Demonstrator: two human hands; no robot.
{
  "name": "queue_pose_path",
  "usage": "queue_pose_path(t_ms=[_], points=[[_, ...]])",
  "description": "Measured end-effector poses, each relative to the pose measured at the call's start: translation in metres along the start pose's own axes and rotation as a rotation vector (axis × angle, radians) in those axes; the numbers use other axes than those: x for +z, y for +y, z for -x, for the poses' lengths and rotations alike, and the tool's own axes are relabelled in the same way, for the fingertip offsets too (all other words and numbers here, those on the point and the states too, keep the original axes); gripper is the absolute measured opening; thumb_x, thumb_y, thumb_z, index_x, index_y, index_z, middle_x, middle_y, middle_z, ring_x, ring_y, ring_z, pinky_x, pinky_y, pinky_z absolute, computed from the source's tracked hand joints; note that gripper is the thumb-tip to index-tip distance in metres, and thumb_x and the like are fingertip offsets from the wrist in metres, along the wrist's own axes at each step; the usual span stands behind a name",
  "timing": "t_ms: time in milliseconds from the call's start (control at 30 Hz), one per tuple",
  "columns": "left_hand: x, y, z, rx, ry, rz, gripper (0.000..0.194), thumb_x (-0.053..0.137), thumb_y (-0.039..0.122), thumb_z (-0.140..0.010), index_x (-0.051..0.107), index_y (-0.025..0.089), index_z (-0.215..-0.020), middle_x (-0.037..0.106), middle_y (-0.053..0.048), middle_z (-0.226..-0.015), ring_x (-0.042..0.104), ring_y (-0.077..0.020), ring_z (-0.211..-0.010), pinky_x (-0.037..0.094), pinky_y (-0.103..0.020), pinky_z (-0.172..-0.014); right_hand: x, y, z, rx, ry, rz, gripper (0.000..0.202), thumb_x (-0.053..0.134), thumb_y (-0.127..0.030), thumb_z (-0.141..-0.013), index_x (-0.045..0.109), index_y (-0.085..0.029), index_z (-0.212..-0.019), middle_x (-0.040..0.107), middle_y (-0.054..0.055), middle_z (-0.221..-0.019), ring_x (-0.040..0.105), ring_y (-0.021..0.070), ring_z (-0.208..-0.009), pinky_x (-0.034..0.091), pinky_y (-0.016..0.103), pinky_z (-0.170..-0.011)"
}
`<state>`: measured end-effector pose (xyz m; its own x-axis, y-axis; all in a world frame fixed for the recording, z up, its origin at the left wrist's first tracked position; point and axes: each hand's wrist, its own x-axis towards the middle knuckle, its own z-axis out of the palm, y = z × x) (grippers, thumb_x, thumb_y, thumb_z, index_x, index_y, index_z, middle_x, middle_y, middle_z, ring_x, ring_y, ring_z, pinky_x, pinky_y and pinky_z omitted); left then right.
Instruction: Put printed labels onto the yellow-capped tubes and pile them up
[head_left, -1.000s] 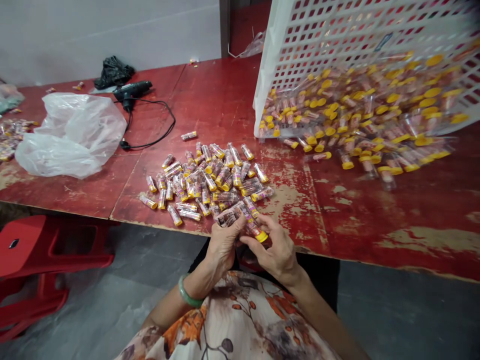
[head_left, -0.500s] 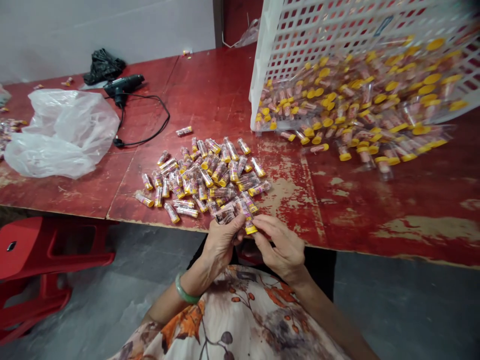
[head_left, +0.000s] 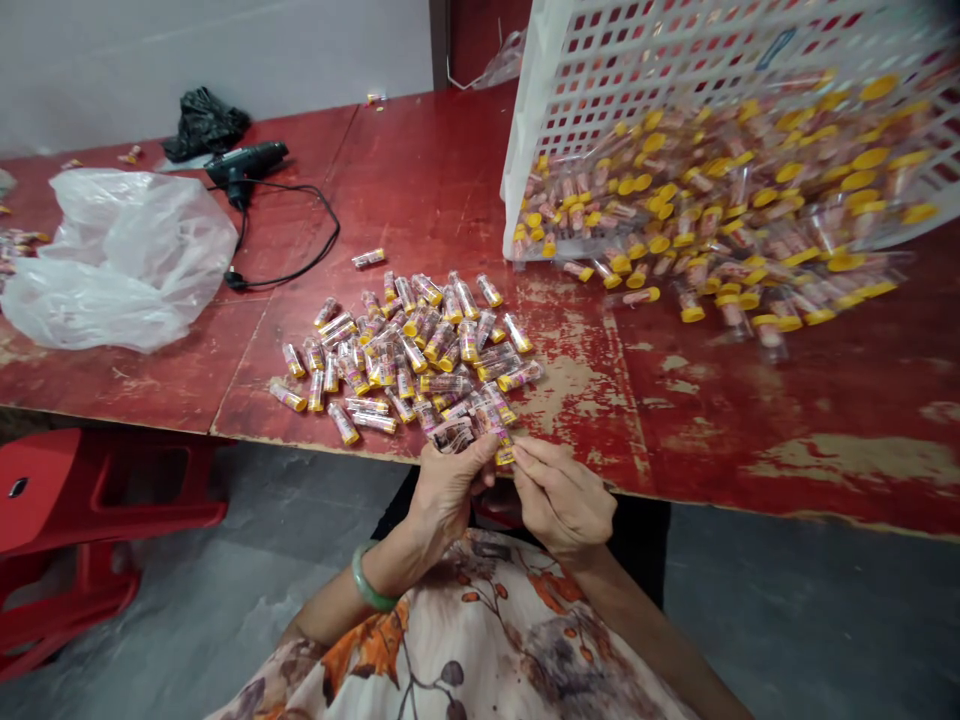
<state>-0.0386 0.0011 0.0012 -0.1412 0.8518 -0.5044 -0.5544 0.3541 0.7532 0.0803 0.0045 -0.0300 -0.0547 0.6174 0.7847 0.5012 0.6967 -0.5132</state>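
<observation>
At the table's front edge, my left hand (head_left: 444,492) is closed round a small clear tube (head_left: 504,450) with a yellow cap and a printed wrapper. A bunch of printed plastic sleeves (head_left: 454,434) is also in that hand, under the thumb. The fingertips of my right hand (head_left: 566,498) are pinched together at the capped lower end of the same tube. Just beyond my hands lies a pile of similar wrapped tubes (head_left: 405,352) with yellow caps.
At the right, a white perforated crate (head_left: 516,165) lies tipped, with many yellow-capped tubes (head_left: 697,230) spilling onto the red table (head_left: 420,190). A white plastic bag (head_left: 127,260), a black heat gun (head_left: 247,163) with cable and a black bag (head_left: 204,124) lie left. Red stools (head_left: 45,490) stand below.
My right fingers have curled in more tightly at the tube's capped end. My left hand keeps its hold on the tube and sleeves. The view has shifted slightly.
</observation>
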Motion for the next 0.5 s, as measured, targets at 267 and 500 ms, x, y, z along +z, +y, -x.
queue_pose_path(t_ms=[267,500], points=[[-0.019,0.017,-0.007,0.09,0.05,-0.019,0.033,0.08,0.039,-0.06,0.06,0.014,-0.071,0.05,0.004,-0.055,0.038,-0.0037,-0.041,0.03,-0.017,-0.04,-0.01,0.003,-0.004,-0.098,-0.209,0.036,0.051,0.068,-0.009,-0.075,0.056,-0.018,-0.124,0.07,0.011,-0.103,0.069,0.0227,-0.089,0.058,0.032,-0.073],[-0.109,0.15,-0.066,0.774,0.572,-0.68,0.021,0.074,0.032,-0.066,0.06,0.015,-0.065,0.053,0.002,-0.06,0.045,-0.0095,-0.058,0.036,-0.022,-0.055,-0.026,0.034,-0.009,-0.045,-0.189,0.066,0.026,0.065,-0.009,-0.077,0.065,-0.021,-0.1,0.07,0.005,-0.089,0.068,0.0188,-0.075,0.056,0.03,-0.071]])
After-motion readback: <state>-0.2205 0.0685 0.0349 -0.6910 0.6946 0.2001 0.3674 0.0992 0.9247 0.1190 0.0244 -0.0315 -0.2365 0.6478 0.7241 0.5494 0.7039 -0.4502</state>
